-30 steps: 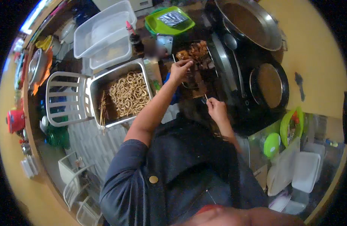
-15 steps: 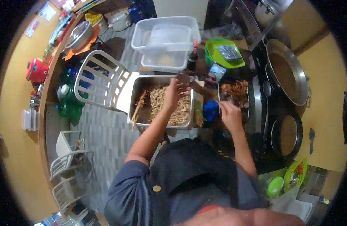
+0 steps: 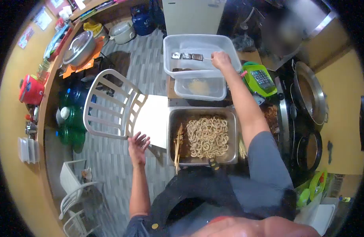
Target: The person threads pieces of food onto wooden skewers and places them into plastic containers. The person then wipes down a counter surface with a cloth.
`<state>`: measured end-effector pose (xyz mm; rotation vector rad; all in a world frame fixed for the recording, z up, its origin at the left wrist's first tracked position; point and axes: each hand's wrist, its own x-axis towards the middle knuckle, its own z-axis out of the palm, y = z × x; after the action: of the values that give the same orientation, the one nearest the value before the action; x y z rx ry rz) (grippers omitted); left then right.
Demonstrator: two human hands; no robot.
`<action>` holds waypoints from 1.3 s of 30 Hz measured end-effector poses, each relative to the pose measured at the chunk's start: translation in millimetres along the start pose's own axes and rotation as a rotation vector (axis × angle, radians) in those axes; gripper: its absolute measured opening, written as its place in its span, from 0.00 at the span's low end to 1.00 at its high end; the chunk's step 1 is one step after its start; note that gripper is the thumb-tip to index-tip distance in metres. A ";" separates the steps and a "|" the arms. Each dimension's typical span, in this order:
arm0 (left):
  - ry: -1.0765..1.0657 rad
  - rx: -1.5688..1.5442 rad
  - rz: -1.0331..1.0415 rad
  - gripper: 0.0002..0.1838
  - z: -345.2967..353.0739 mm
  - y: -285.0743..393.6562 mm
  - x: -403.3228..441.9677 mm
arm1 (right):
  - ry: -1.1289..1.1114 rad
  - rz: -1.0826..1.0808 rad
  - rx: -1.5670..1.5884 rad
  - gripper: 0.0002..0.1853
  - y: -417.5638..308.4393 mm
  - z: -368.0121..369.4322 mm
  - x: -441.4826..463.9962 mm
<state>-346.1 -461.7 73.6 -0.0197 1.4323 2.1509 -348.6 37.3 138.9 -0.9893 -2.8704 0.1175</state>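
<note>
My right hand (image 3: 221, 60) is closed on the end of a thin skewer (image 3: 197, 57) threaded with several dark, shiny block-shaped pieces. It holds the skewer level over a large clear plastic container (image 3: 170, 41). Another dark piece (image 3: 182, 70) shows low in that container. My left hand (image 3: 138, 146) is off to the left by the white chair (image 3: 154, 118), palm up, fingers spread and holding nothing. In front of me a metal tray (image 3: 203, 111) holds coiled pale strips (image 3: 207, 138) and, along its left side, a bunch of loaded skewers (image 3: 178, 146).
A smaller clear container (image 3: 199, 89) with pale bits sits between tray and large container. To the right are a green basin (image 3: 251, 73) with a packet of dark blocks, a dish of brown food (image 3: 271, 116), bare sticks (image 3: 242, 150) and large pans (image 3: 308, 94).
My right hand has gone from beside the brown food to over the large container, now with a skewer. My left hand has left the tray and swung left, opening. The view has shifted.
</note>
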 end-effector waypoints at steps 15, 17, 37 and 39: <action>0.191 0.007 -0.087 0.34 -58.7 0.3 7.9 | -0.233 -0.322 -0.340 0.11 24.5 94.4 53.1; 0.174 -0.002 -0.092 0.34 -62.5 -7.3 10.9 | -0.140 -0.377 -0.487 0.11 26.7 104.0 53.2; -0.156 0.096 -0.084 0.35 38.4 -13.2 47.9 | 0.177 0.068 0.664 0.09 55.4 -57.0 -229.0; -0.184 0.004 -0.039 0.35 57.6 -16.3 44.5 | 0.300 0.151 0.687 0.10 101.9 -54.3 -252.7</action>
<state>-360.4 -388.5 71.1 0.1467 1.3195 2.0602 -81.9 -36.6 163.7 -0.9581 -2.2141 0.8211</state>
